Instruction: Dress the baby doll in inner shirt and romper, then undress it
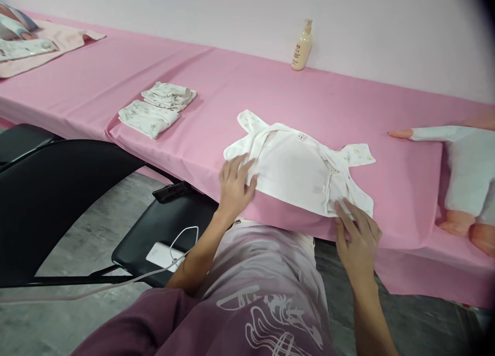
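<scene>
A white baby shirt (294, 165) lies spread out near the front edge of the pink-covered table, its front panels folded open and its small printed sleeves pointing outward. A little label shows at the neck. My left hand (235, 183) rests at the shirt's left side with fingers apart, touching the cloth. At the lower right edge, my right hand (358, 232) lies with its fingertips on the fabric, fingers stretched and slightly spread. Two folded printed baby garments, one nearer (147, 119) and one farther (168, 96), lie to the left.
A pump bottle (302, 47) stands by the wall. A doll in white clothing (464, 165) lies at the right. Packaged items lie on a pale pink cloth (73, 44) at far left. Black chairs (69, 191) stand before the table; one seat holds a white power bank (164, 255) with a cable.
</scene>
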The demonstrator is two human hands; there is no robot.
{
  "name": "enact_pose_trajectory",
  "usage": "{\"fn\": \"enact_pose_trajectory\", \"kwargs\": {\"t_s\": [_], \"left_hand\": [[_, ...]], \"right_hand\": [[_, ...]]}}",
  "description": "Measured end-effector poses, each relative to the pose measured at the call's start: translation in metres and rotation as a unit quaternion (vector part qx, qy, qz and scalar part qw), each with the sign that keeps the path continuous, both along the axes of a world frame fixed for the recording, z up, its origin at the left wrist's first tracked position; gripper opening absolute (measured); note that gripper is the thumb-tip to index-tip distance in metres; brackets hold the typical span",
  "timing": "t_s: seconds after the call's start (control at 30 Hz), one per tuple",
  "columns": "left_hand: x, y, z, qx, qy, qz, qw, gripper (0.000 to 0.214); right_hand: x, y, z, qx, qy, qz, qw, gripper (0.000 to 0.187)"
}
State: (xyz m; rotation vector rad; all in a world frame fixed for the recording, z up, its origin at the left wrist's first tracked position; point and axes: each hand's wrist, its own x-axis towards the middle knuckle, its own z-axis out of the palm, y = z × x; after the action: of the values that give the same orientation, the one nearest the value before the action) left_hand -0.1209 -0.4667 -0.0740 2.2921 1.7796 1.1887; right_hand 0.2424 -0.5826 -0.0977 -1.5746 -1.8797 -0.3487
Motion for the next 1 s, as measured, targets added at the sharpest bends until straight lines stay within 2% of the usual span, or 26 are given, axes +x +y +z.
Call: {"fn": "enact_pose_trajectory", "kwargs": {"t_s": [0.13, 0.3, 0.43, 0.5, 0.57, 0.63, 0.7, 0.87, 0.93, 1.0], "left_hand": [[-0.022, 0.007, -0.003, -0.02, -0.036, 0.093, 0.995, 0.054], [-0.036, 0.018, 0.014, -0.081, -0.038, 0.127, 0.988, 0.052], [-0.037, 0.036, 0.029, -0.127, -0.037, 0.158, 0.979, 0.061], [-0.037, 0.046, 0.035, -0.149, -0.046, 0.164, 0.974, 0.059], [-0.036, 0.056, 0.039, -0.173, -0.058, 0.157, 0.971, 0.049], [-0.035, 0.065, 0.043, -0.196, -0.064, 0.144, 0.968, 0.035], [-0.033, 0.071, 0.046, -0.208, -0.065, 0.133, 0.967, 0.023], [-0.015, 0.08, 0.055, -0.201, -0.108, 0.104, 0.968, 0.014], [0.003, 0.082, 0.059, -0.174, -0.144, 0.069, 0.972, 0.015], [0.027, 0.08, 0.063, -0.143, -0.169, 0.007, 0.975, 0.021]], "right_hand": [[0.014, 0.001, 0.001, -0.011, 0.05, -0.069, 0.996, 0.057], [0.039, 0.016, 0.009, -0.049, 0.096, -0.159, 0.981, 0.074], [0.045, 0.033, 0.016, -0.043, 0.079, -0.191, 0.978, 0.074], [0.046, 0.04, 0.024, -0.063, 0.09, -0.201, 0.974, 0.071], [0.048, 0.045, 0.033, -0.132, 0.134, -0.213, 0.959, 0.068], [0.053, 0.049, 0.043, -0.222, 0.171, -0.226, 0.933, 0.067], [0.061, 0.052, 0.051, -0.277, 0.174, -0.222, 0.918, 0.067], [0.072, 0.059, 0.069, -0.318, 0.185, -0.173, 0.914, 0.065], [0.064, 0.068, 0.076, -0.311, 0.227, -0.143, 0.912, 0.063], [0.045, 0.08, 0.085, -0.277, 0.269, -0.091, 0.918, 0.06]]}}
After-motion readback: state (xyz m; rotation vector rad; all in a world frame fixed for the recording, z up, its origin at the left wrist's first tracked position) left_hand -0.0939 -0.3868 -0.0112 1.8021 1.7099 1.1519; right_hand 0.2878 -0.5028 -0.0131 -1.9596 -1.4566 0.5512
